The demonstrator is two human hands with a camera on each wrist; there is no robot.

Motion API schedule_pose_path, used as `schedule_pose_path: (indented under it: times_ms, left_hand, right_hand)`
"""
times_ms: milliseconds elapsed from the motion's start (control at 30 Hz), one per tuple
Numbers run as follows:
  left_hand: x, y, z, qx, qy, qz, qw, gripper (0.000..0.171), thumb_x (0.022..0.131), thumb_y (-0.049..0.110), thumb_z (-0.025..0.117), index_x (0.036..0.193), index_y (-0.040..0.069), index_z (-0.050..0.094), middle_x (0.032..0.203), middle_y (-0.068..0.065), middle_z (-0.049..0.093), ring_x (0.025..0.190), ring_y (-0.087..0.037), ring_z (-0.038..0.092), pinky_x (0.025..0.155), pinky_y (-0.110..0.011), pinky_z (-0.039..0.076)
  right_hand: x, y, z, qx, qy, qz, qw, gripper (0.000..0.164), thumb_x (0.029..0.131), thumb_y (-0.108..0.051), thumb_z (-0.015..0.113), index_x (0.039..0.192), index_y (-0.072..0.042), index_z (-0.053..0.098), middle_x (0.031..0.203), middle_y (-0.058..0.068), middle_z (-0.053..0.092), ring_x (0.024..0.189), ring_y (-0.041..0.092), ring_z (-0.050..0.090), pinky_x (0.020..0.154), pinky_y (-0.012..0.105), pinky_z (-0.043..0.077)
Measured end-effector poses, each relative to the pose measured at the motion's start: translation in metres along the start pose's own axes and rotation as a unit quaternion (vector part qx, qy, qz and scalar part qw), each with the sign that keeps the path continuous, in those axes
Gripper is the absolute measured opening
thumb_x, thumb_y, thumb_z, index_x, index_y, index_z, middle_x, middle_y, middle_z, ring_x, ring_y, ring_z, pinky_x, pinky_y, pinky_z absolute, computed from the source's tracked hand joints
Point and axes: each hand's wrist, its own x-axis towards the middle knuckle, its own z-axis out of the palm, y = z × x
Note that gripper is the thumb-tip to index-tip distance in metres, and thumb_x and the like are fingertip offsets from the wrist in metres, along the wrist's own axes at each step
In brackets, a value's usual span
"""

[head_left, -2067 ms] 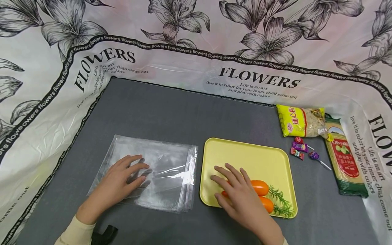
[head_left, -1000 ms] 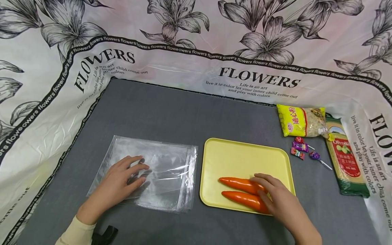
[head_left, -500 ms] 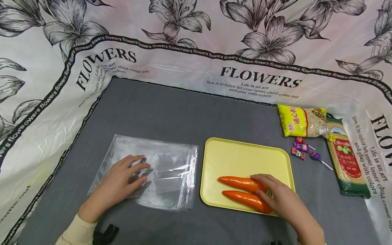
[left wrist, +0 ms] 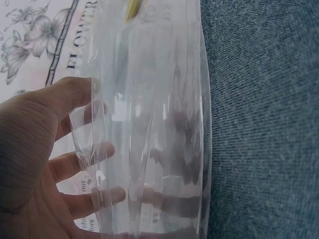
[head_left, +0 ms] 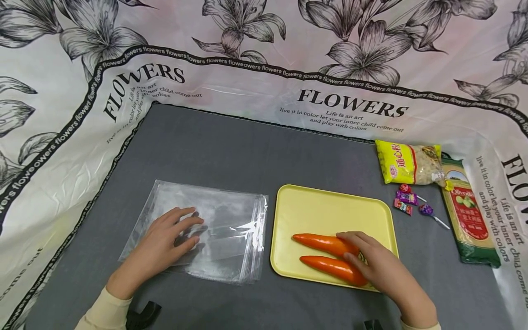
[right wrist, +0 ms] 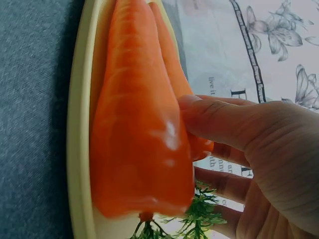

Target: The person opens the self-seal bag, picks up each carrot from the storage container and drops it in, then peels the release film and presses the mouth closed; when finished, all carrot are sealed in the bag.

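Note:
Two orange carrots lie on a yellow tray, tips pointing left. My right hand pinches the far carrot near its leafy end, thumb on the near side. The near carrot lies beside it; in the right wrist view it fills the foreground. Green leafy tops show there below the fingers, mostly hidden by my hand in the head view. My left hand rests with spread fingers on a stack of clear plastic bags, left of the tray.
At the back right lie a yellow pasta packet and a long red and green packet. Several wrapped candies and a purple lollipop sit right of the tray. A flower-printed sheet borders the grey surface.
My right hand has moved right, from above the carrots to their leafy ends, and grips the far carrot, which has shifted slightly away from the near one. My left hand has stayed on the bags.

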Motion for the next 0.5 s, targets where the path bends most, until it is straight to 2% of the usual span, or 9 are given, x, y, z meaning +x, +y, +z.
schedule_pose_path:
  times_ms: [233,500]
  left_hand:
    - [0.000,0.000,-0.001,-0.011,0.005,0.004,0.9999,0.039,0.084,0.027,0.072,0.121,0.023,0.061,0.133,-0.007,0.051,0.125,-0.041,0.042,0.096,-0.060,0.033]
    - [0.002,0.001,-0.003,-0.019,0.015,0.023,0.9994,0.040,0.084,0.026,0.072,0.122,0.020,0.061,0.132,-0.007,0.051,0.120,-0.028,0.047,0.093,-0.052,0.038]
  right_hand:
    - [0.005,-0.009,-0.003,-0.011,0.031,-0.037,0.999,0.045,0.086,-0.020,0.070,0.128,-0.027,0.056,0.122,-0.011,0.055,0.109,0.014,0.053,0.090,0.043,0.048]
    - [0.015,-0.028,-0.006,-0.035,0.077,-0.101,0.991,0.050,0.082,-0.016,0.075,0.128,-0.025,0.056,0.124,-0.011,0.054,0.112,0.011,0.052,0.091,0.038,0.048]
